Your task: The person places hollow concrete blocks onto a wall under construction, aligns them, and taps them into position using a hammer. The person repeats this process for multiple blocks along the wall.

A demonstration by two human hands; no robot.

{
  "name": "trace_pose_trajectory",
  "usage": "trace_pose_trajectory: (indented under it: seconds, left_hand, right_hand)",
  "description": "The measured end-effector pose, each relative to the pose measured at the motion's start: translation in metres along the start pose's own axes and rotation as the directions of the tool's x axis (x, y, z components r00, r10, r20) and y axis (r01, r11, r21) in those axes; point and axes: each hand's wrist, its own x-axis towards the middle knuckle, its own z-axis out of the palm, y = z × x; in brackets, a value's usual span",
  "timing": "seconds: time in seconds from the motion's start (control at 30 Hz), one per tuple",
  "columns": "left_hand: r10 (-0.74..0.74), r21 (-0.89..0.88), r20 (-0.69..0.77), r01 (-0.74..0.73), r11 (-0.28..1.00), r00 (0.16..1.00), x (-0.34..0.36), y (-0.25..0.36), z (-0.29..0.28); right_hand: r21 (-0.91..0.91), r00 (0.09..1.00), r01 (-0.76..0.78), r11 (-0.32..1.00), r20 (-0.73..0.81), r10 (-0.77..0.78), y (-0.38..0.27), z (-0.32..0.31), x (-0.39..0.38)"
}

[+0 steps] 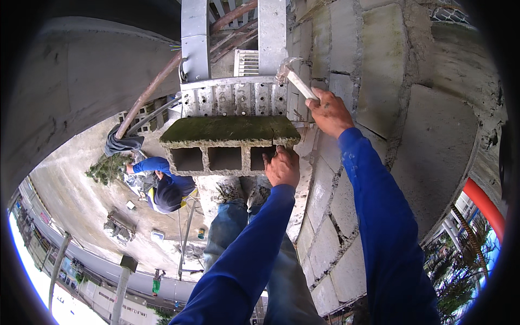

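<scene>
A hollow concrete block (230, 145), its top face green with moss and three square cells showing on its near face, is being steadied by the left hand (283, 167). The fingers (269, 161) of that hand are being pressed against the block's near face at its right end, with the thumb reaching toward the rightmost cell; the fingers are curled loosely against the block rather than wrapped around it, so contact is being made but no full grasp is being shown. The block is lying level, just above and to the left of those fingers, with its right end close beside a wall (379, 103) of grey blocks.

A hammer (295, 81) is being gripped by the right hand (327, 112). The fingers are being clenched firmly around the pale handle, and the metal head is being held up and to the left of the knuckles, above the right end of the mossy block and apart from it. The wall is standing directly behind and to the right of this hand.

Beyond the block, further from the fingers, a perforated grey metal frame (233, 97) is being seen, with upright posts rising from it. Both forearms are being covered by blue sleeves (374, 216). Far below the left hand, another person (162, 187) in blue with a dark head covering is being seen on the concrete ground (81, 195).
</scene>
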Motion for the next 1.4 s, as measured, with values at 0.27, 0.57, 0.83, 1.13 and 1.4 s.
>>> trace_pose_trajectory:
  seconds: [0.27,0.57,0.83,1.13,1.4]
  left_hand:
    - [0.132,-0.098,-0.007,-0.132,0.986,0.991,-0.012,0.024,-0.015]
    - [0.172,-0.295,0.034,-0.155,0.943,0.985,-0.019,0.071,-0.159]
    - [0.455,0.236,-0.032,-0.436,0.869,0.890,0.136,0.076,-0.302]
    - [0.384,0.696,-0.403,0.005,0.718,0.830,0.347,0.047,-0.301]
    - [0.373,0.678,-0.429,0.021,0.734,0.822,0.377,0.021,-0.220]
  right_hand:
    - [0.417,0.962,-0.131,0.899,-0.166,0.217,0.065,-0.012,-0.071]
    - [0.759,0.881,-0.033,0.650,-0.285,0.378,0.060,-0.031,-0.145]
    - [0.920,0.908,-0.095,0.381,-0.077,0.412,0.067,0.036,-0.152]
    - [0.895,0.880,-0.270,0.354,0.080,0.468,0.094,0.115,-0.177]
    - [0.888,0.887,-0.297,0.351,0.120,0.446,0.108,0.157,-0.176]
